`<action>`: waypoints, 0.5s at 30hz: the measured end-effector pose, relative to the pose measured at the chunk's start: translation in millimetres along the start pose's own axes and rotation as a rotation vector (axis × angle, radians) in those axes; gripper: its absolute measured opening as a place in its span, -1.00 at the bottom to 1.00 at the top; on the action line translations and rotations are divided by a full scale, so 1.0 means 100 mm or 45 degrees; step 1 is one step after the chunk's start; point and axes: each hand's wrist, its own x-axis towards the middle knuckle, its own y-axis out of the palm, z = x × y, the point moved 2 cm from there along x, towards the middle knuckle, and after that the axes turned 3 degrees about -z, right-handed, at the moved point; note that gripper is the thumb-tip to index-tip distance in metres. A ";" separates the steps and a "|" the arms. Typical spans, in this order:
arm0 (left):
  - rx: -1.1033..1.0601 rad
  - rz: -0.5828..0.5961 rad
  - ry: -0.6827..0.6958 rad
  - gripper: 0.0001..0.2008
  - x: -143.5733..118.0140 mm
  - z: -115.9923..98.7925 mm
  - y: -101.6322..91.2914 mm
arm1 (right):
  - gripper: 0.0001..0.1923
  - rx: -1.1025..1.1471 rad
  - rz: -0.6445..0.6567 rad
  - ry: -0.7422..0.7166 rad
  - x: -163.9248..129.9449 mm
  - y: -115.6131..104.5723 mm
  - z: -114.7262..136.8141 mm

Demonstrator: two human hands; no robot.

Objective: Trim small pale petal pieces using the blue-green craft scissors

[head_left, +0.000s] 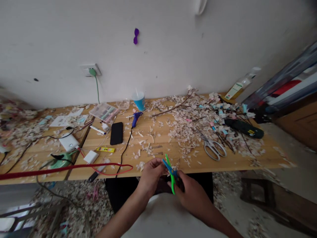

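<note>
Green and blue scissors [172,180] are gripped by my right hand [190,190] at the table's front edge, in front of my body. Their blades point up and to the left, slightly apart. Beside the blade tips, my left hand [151,175] has its fingertips pinched together. Whatever lies between those fingers is too small or hidden to name. Pale petals and shavings [184,142] lie scattered on the wooden table [128,155] just beyond both hands.
White-handled scissors [215,150], a dark green tool or bottle [244,128] and blossom branches [173,108] lie to the right. A black phone [116,133], purple glue gun [136,119] and blue cup [139,101] stand left of centre. A red strap [61,168] crosses the left side.
</note>
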 end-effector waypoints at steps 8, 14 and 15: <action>0.009 -0.009 0.009 -0.79 0.01 0.05 -0.03 | -0.82 -0.057 -0.009 -0.012 0.01 -0.01 0.02; 0.030 -0.043 0.003 -0.76 0.00 0.01 0.01 | -0.76 -0.112 0.004 -0.018 0.01 -0.01 0.01; 0.023 -0.047 0.003 -0.76 0.00 0.01 0.02 | -0.75 -0.124 0.004 -0.015 0.01 -0.01 0.02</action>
